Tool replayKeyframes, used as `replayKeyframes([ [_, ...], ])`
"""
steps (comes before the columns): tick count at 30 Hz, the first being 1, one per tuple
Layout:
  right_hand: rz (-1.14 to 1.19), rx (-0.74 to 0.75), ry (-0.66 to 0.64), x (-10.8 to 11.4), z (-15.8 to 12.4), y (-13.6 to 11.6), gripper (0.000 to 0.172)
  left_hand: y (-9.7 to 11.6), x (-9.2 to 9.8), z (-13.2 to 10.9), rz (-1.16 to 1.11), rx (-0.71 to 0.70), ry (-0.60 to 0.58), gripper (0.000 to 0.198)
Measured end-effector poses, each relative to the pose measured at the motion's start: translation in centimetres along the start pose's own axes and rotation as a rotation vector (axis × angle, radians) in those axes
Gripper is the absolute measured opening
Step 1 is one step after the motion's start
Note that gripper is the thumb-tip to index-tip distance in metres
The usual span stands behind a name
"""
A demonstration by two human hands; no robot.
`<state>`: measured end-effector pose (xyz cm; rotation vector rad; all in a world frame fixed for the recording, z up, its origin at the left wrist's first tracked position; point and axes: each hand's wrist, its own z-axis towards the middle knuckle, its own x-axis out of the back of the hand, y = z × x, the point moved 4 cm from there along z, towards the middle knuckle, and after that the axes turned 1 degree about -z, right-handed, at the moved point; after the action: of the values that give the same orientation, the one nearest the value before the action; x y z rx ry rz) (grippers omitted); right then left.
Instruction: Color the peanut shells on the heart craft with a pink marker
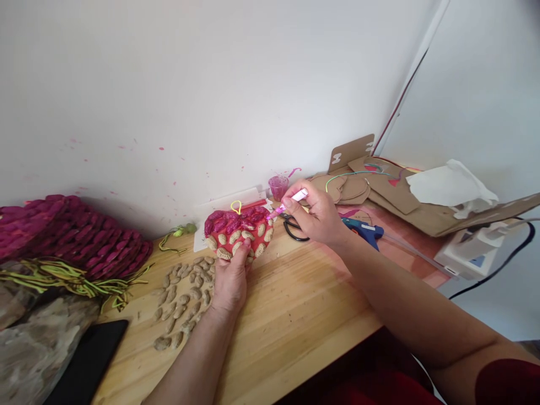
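My left hand (234, 275) grips the lower edge of a red heart-shaped plaque (232, 241) covered in peanuts, its thumb lying over the front. The upper peanuts are coated magenta; the lower ones are bare tan. A yellow cord loop (236, 206) stands up from the plaque's top. In my right hand (314, 216) is a white-handled paintbrush (300, 195), pinched between thumb and fingers. Its magenta-stained tip is at the plaque's upper right edge. Behind the brush, a clear cup with pink paint (278, 187) stands by the wall.
Loose peanuts (194, 292) lie on the wooden table (291, 315) left of my left forearm. Stacked magenta pieces (84, 236) with yellow-green cords fill the far left, near a black tablet-like slab (95, 360). Scissors (294, 230), a blue glue gun (365, 230) and cardboard (405, 197) are at right.
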<state>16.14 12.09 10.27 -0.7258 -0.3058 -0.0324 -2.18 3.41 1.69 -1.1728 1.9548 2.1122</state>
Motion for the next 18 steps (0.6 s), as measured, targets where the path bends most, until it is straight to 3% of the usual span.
replayKeyframes([
  [7, 0.029, -0.01, 0.065, 0.21, 0.13, 0.4, 0.026, 0.34, -0.1, -0.11, -0.007, 0.018, 0.016, 0.044],
  [13, 0.104, -0.042, 0.003, 0.06, 0.31, 0.65, 0.035, 0.47, -0.09, -0.18, 0.0, 0.056, 0.038, 0.04],
  [18, 0.073, -0.001, 0.074, 0.34, 0.33, 0.49, 0.033, 0.39, 0.01, -0.09, -0.014, 0.066, 0.028, 0.037],
])
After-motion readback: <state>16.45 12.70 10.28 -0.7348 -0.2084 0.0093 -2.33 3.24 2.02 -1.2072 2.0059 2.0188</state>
